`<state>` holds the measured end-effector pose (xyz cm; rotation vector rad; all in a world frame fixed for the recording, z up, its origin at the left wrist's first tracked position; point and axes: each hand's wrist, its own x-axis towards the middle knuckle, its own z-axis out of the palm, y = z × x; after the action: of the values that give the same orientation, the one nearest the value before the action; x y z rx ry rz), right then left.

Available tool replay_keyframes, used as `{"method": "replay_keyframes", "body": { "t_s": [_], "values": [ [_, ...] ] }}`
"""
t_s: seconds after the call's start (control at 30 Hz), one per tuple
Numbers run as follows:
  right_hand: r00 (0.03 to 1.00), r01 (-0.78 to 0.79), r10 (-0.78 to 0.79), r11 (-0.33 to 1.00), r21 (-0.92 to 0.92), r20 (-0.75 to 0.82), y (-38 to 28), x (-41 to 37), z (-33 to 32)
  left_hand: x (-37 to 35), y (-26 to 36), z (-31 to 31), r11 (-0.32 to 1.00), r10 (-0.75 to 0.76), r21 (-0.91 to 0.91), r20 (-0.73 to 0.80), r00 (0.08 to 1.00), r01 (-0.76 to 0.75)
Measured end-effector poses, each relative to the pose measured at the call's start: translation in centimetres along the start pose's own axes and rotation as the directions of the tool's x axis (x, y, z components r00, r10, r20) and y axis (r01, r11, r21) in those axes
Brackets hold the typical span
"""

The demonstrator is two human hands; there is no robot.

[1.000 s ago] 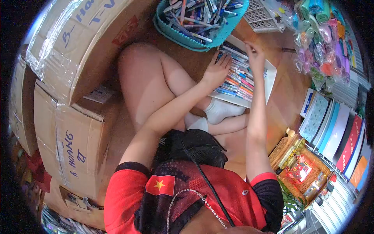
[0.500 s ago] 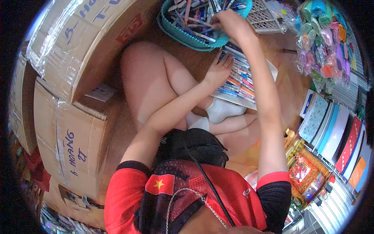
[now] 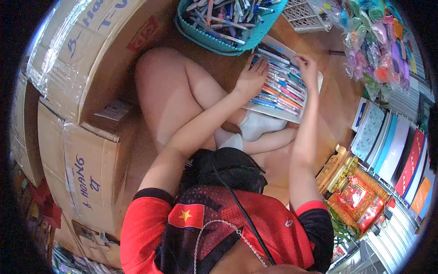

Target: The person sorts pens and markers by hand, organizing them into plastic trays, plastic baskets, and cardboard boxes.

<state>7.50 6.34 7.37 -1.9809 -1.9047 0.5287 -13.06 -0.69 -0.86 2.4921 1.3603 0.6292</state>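
Note:
Rows of pens point(image 3: 285, 89) in many colours lie side by side on a white tray point(image 3: 273, 114) on the floor. My left hand point(image 3: 252, 81) rests over the left ends of the pens, its fingers stretched out and slightly apart. Above the tray's right edge is my right hand point(image 3: 309, 69), with fingers curled together in a pinch. Whatever they may hold is too small to make out. Beyond the tray, a teal basket point(image 3: 210, 44) holds a jumble of loose pens point(image 3: 228, 20).
Large cardboard boxes point(image 3: 86, 169) stack up on the left. A white plastic crate point(image 3: 308, 20) stands behind the tray. On the right are wrapped colourful rolls point(image 3: 381, 45), a row of ribbon spools point(image 3: 397, 150) and a gold-and-red ornament point(image 3: 358, 196). My crossed legs point(image 3: 169, 96) border the tray.
My right hand has left the basket and come down to the tray's right side. My left hand stays on the pens. The whole view has shifted slightly.

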Motion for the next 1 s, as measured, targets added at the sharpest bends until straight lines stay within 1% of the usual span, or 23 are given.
{"method": "replay_keyframes", "body": {
  "t_s": [0.1, 0.2, 0.23, 0.33, 0.37, 0.43, 0.47, 0.53, 0.63, 0.7, 0.77, 0.8, 0.87, 0.93, 0.97, 1.0],
  "values": [
    [1.000, -0.021, 0.021, 0.999, 0.034, 0.009, 1.8, -1.0, 3.3, -0.1, 0.0, -0.4, 1.000, 0.001, -0.002, -0.001, 1.000, -0.001],
    [0.999, 0.000, 0.000, 1.000, 0.015, 0.035, 2.5, -1.3, 5.0, 0.0, -0.1, -0.8, 1.000, 0.006, 0.019, 0.012, 1.000, -0.006],
    [1.000, 0.017, -0.017, 1.000, 0.021, 0.012, 2.4, -1.4, 5.1, 0.0, 0.0, -0.9, 1.000, 0.007, 0.027, 0.017, 1.000, -0.007],
    [0.975, 0.215, -0.222, 0.962, -0.169, -0.021, 1.7, -1.3, 4.3, 0.1, 0.0, -1.0, 0.999, -0.010, 0.032, 0.017, 1.000, 0.009],
    [0.988, 0.124, -0.134, 0.984, -0.124, -0.072, 1.3, -1.3, 4.1, 0.1, 0.1, -0.9, 1.000, -0.013, 0.026, 0.010, 1.000, 0.012],
    [0.986, -0.049, 0.045, 0.999, -0.022, -0.159, -1.8, -1.1, 2.9, 0.1, 0.1, -0.5, 1.000, -0.023, 0.015, -0.006, 1.000, 0.023],
    [0.969, 0.042, -0.041, 0.999, -0.002, -0.244, -3.3, -0.4, 2.2, 0.1, 0.0, -0.4, 1.000, -0.024, 0.010, -0.013, 1.000, 0.024],
    [0.889, 0.216, -0.191, 0.976, 0.013, -0.416, -6.4, 0.8, 0.3, 0.0, 0.0, -0.3, 1.000, -0.014, -0.002, -0.022, 1.000, 0.014],
    [0.894, 0.372, -0.302, 0.912, 0.175, -0.331, -12.5, 2.4, -1.5, 0.0, 0.0, -0.6, 1.000, 0.002, 0.028, -0.003, 1.000, -0.002],
    [0.918, 0.394, -0.388, 0.917, 0.069, -0.085, -16.7, 2.8, -1.5, 0.0, 0.1, -0.6, 1.000, -0.008, 0.023, 0.005, 1.000, 0.008],
    [0.832, 0.554, -0.549, 0.829, -0.072, 0.076, -17.1, 4.8, 1.3, 0.1, 0.1, -0.7, 1.000, -0.013, 0.017, 0.010, 1.000, 0.013],
    [0.816, 0.578, -0.563, 0.800, -0.158, 0.133, -17.9, 5.2, 2.3, 0.1, 0.1, -0.7, 1.000, -0.013, 0.013, 0.012, 1.000, 0.012],
    [0.783, 0.622, -0.570, 0.716, -0.317, 0.250, -19.7, 5.7, 4.0, 0.1, 0.1, -0.6, 1.000, -0.012, -0.020, 0.000, 1.000, 0.012],
    [0.828, 0.552, -0.415, 0.724, -0.415, 0.378, -21.1, 6.1, 4.9, 0.1, 0.0, -0.2, 0.997, -0.016, -0.076, -0.030, 0.999, 0.014],
    [0.841, 0.518, -0.326, 0.718, -0.465, 0.432, -21.5, 6.2, 5.2, 0.0, 0.0, 0.0, 0.998, -0.016, -0.061, -0.008, 1.000, 0.016],
    [0.839, 0.527, -0.337, 0.699, -0.484, 0.427, -21.4, 6.4, 5.5, 0.0, 0.0, -0.3, 0.999, -0.015, -0.046, 0.015, 1.000, 0.016]
  ]
}}
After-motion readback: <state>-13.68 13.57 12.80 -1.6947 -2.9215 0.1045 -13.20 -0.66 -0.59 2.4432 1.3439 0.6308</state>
